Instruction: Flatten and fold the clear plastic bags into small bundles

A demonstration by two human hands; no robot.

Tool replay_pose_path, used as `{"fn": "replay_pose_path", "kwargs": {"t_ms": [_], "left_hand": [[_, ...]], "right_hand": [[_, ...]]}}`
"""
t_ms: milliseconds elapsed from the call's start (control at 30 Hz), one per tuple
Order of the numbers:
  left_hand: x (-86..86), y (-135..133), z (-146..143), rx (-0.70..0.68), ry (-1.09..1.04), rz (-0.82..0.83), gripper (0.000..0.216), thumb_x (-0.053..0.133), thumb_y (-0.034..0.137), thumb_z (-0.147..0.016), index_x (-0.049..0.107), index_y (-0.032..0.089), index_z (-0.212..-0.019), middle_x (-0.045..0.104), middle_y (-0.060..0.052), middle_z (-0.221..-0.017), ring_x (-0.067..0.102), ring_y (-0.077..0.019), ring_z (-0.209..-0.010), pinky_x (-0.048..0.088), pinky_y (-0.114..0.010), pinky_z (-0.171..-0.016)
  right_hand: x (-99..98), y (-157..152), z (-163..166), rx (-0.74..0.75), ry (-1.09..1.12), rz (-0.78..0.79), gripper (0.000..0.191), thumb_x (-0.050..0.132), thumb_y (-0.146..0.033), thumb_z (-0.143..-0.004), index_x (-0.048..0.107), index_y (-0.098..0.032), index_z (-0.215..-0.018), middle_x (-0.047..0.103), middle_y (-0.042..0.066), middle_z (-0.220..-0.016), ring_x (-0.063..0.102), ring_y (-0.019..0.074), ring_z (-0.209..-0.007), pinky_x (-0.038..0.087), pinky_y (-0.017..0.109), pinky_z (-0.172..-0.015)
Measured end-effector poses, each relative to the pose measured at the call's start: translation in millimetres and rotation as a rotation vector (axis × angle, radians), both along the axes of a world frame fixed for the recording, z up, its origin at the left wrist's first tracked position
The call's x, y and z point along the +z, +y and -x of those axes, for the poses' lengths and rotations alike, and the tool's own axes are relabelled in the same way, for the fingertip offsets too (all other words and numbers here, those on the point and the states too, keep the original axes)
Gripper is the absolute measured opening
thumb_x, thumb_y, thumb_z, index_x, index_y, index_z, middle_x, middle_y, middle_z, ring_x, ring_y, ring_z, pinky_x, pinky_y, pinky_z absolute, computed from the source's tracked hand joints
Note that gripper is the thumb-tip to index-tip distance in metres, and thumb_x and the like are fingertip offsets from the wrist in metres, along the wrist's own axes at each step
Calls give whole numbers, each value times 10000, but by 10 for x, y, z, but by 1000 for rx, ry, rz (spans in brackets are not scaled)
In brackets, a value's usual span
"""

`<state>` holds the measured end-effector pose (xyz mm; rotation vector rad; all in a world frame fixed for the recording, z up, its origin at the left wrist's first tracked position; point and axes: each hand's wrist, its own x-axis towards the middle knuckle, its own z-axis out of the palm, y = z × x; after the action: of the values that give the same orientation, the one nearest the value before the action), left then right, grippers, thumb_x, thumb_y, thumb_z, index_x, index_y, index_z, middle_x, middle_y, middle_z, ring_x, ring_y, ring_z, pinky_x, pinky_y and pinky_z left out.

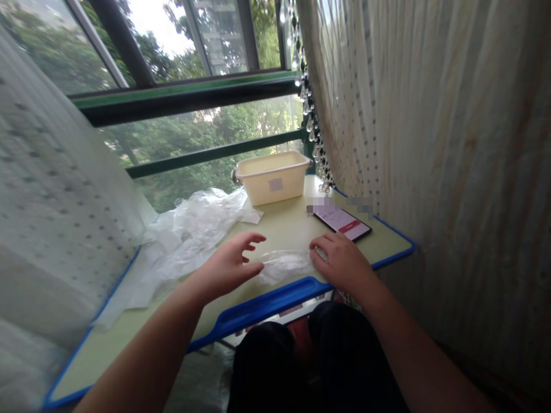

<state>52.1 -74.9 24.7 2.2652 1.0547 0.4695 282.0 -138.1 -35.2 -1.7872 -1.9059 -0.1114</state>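
Observation:
A crumpled clear plastic bag lies near the front edge of the small yellow-green table. My right hand is closed on the right end of this bag, its fingers curled down over the plastic. My left hand hovers at the bag's left end, thumb and fingers apart, with nothing between them. Whether the left thumb tip touches the plastic is hard to tell. Just beyond my right hand lies a phone with a lit screen.
A heap of thin clear plastic bags spreads over the table's left side. At the back stands a cream plastic bin. The blue front rim runs above my knees. Curtains hang on both sides; a window with green bars is behind.

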Motion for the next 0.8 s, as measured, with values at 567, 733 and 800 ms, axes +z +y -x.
{"fn": "replay_pose_path", "kwargs": {"t_ms": [567, 733, 800], "left_hand": [[-384, -295, -227, -294, 557, -433, 663, 160, 558, -886, 143, 163, -1418, 117, -80, -1480, 84, -246, -1357, 100, -403, -1092], [-400, -311, -206, -277, 542, -439, 693, 159, 573, -878, 95, 151, -1424, 117, -82, -1481, 88, -239, -1357, 89, -387, -1095], [-387, -317, -154, -284, 557, -422, 705, 160, 585, -873, 94, 150, -1424, 111, -85, -1481, 84, -244, -1357, 87, -387, -1093]], "right_hand": [[196, -228, 213, 151, -92, -169, 426, 315, -341, -906, 484, -174, -1260, 446, 83, -1334, 317, 231, -1262, 213, 397, -1051], [96, -154, 307, 345, -168, 146, 693, 234, -545, -874, 326, -63, -1362, 307, 141, -1416, 255, 234, -1317, 208, 396, -1076], [56, -61, 216, 376, -177, 245, 705, 179, -566, -873, 306, -88, -1375, 283, 122, -1428, 255, 225, -1318, 203, 398, -1078]]}}
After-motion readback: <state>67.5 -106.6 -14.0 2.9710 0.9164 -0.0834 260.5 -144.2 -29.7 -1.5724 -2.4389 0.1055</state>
